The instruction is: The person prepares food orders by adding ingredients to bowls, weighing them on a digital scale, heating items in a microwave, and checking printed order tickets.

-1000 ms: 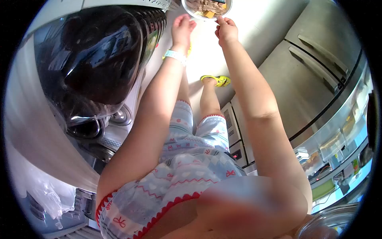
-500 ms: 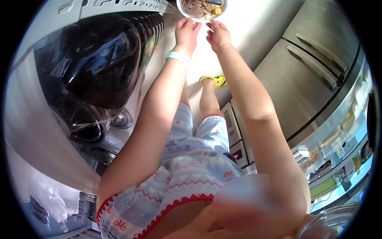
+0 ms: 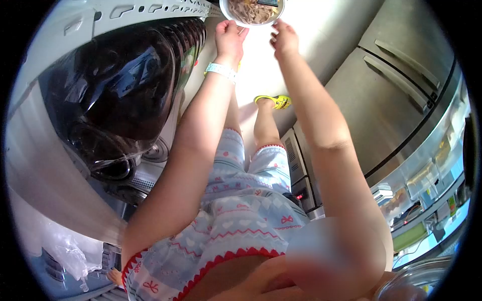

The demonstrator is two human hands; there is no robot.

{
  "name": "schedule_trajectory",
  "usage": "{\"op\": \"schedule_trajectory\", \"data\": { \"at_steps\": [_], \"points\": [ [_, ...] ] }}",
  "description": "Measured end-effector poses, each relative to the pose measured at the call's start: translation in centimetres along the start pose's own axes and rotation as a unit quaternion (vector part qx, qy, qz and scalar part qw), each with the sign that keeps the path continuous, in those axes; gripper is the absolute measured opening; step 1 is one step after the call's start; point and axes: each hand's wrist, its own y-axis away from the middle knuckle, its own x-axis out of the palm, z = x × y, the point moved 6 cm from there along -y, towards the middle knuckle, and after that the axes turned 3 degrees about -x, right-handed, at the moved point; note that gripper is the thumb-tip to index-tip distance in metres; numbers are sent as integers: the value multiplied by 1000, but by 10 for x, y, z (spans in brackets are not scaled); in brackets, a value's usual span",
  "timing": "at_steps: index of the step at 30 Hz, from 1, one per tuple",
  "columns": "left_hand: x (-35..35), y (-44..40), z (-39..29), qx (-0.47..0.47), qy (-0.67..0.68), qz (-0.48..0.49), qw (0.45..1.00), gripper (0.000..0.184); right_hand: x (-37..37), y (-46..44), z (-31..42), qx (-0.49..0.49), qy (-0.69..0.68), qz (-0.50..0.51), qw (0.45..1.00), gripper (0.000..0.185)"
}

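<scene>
At the top edge of the head view is a white bowl (image 3: 247, 24), partly cut off by the frame. Thin brownish meat slices (image 3: 253, 12) fill it, and a small dark rectangular piece (image 3: 268, 2) lies at its far side. My left hand (image 3: 229, 41), a light band on its wrist, pinches the bowl's near-left rim. On the near-right rim is my right hand (image 3: 285, 39), thumb and forefinger at the edge and the other fingers curled. Both arms are stretched far forward.
Stainless fridge doors (image 3: 396, 90) with handles stand on the right. To the left, a white perforated rack (image 3: 135, 11) borders a large dark glossy object (image 3: 115, 85). A clear plastic bag (image 3: 75, 251) hangs lower left. A yellow shoe (image 3: 273, 102) is on the pale floor below my hands.
The bowl has shifted slightly left and appears turned; the yellow pieces near its right rim no longer show. My right hand has moved right along the rim, and my left hand slightly left.
</scene>
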Motion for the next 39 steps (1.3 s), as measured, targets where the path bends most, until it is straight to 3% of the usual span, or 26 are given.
{"op": "schedule_trajectory", "data": {
  "at_steps": [2,7,8,11,13,15,17,18,19,20,21,22,23,25,27,30,33,35,36,39],
  "points": [
    [4,4,12,-19,47,-17,999,16,12,17,-19,38,-31,11,999,19],
    [-1,12,18,-26,43,-54,997,16,9,-7,1,-48,-3,-11,999,13],
    [0,7,7,49,-74,6,996,17,5,-15,10,-64,7,-3,998,14],
    [-6,-6,0,131,-240,70,959,17,-1,-54,27,-85,146,82,982,14],
    [-10,-9,3,112,-171,57,977,17,5,-40,38,-97,174,99,975,17],
    [-6,-4,7,90,-105,43,989,17,3,-20,35,-64,63,9,996,20],
    [10,7,11,81,-42,52,994,11,6,-3,1,18,35,36,999,20],
    [15,15,17,6,31,10,999,14,11,-2,-14,7,22,44,999,19],
    [18,21,13,2,30,10,999,14,12,-3,-26,-3,9,50,999,19],
    [29,27,-2,75,-130,92,984,16,12,-11,-27,-39,25,62,997,18],
    [40,34,-9,147,-285,171,932,17,11,-12,-23,-38,25,61,997,18],
    [39,29,-12,148,-285,170,932,17,11,-16,-13,-48,40,45,997,18],
    [39,29,-28,293,-374,109,873,17,10,-19,-3,-57,54,29,996,17],
    [35,38,-41,422,-454,43,784,17,5,-34,18,-76,107,54,990,20],
    [34,44,-44,431,-521,33,736,16,2,-81,16,-106,185,71,974,16],
    [43,49,-57,450,-611,20,652,15,10,-33,51,-104,170,124,972,23],
    [62,73,-73,447,-670,7,592,15,10,-2,9,35,111,72,991,21],
    [69,78,-69,435,-699,5,567,15,14,-7,-20,-15,118,85,989,19],
    [71,79,-63,439,-710,14,551,15,13,-7,-15,-90,163,50,981,18],
    [73,72,-66,460,-719,33,520,13,11,-27,0,-115,185,52,975,16]
  ]
}}
